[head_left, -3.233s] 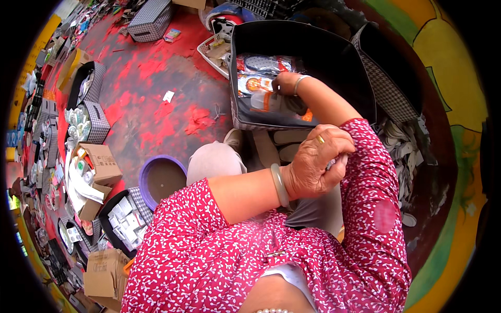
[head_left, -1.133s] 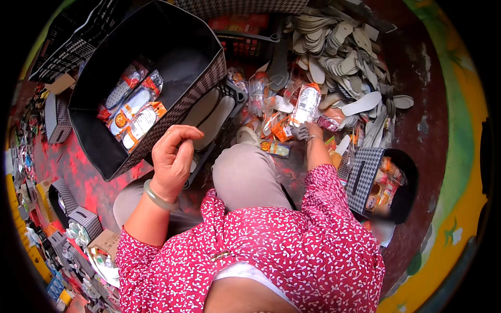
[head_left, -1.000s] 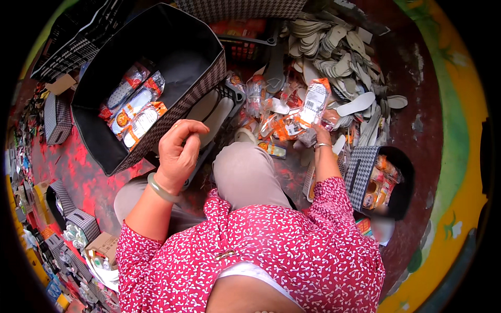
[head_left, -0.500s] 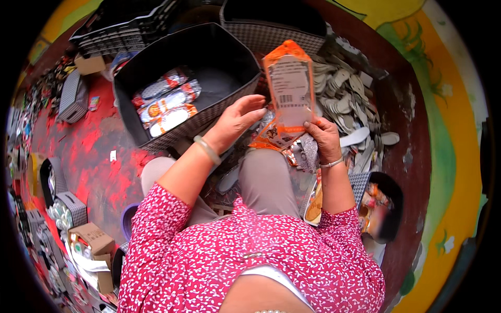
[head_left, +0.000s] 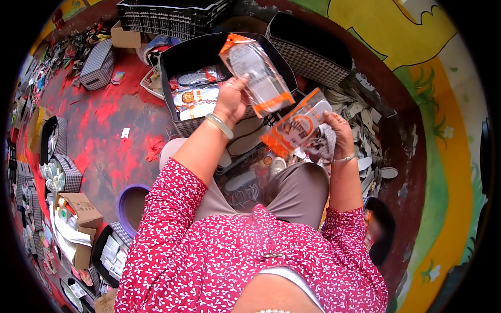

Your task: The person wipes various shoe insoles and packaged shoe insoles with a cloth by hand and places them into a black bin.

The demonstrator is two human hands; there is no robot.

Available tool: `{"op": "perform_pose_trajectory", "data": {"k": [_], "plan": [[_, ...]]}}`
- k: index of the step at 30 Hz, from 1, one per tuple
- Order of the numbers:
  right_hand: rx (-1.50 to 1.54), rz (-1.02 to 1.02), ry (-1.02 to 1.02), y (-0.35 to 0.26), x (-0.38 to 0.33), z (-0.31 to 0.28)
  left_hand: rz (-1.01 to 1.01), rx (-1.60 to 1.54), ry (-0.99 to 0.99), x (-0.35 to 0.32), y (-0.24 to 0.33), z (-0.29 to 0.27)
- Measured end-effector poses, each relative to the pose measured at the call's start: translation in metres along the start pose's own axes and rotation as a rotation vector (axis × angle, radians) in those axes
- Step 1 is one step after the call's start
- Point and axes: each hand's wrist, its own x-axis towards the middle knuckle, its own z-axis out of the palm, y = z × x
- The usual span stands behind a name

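My left hand point(head_left: 233, 98) pinches the edge of a clear and orange packet of insoles point(head_left: 257, 73). That packet hangs over the near right side of a black-lined checked fabric bin point(head_left: 183, 128), its pale label side up. Inside the bin lie several similar insole packets point(head_left: 197, 99). To the right, my right hand point(head_left: 340, 134) has its fingers closed on a second orange insole packet point(head_left: 296, 128), tilted down to the left above my knees. A crumpled grey cloth point(head_left: 327, 142) shows beneath the right palm; how it is held is unclear.
Loose pale insoles point(head_left: 360, 117) are heaped along the wall at right. Another checked bin point(head_left: 308, 49) and a black crate point(head_left: 169, 21) stand behind. At left are a purple basin point(head_left: 125, 203), a cardboard box point(head_left: 83, 208) and smaller checked boxes point(head_left: 99, 65).
My left hand, open and holding nothing before, now grips a labelled packet over the bin. My right hand holds a packet lower and farther right. The whole view has shifted.
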Motion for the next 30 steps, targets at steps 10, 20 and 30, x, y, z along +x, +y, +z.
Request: {"op": "perform_pose_trajectory", "data": {"k": [10, 20, 30], "plan": [[0.021, -0.029, -0.089, 0.001, 0.040, -0.033, -0.017, -0.097, 0.095, -0.007, 0.036, -0.004], [-0.306, 0.307, -0.044, 0.083, 0.093, -0.101, 0.125, -0.006, 0.132, -0.005, 0.037, -0.002], [0.032, -0.075, 0.292, 0.036, 0.100, -0.086, -0.150, -0.085, -0.058, -0.011, 0.017, -0.005]]}}
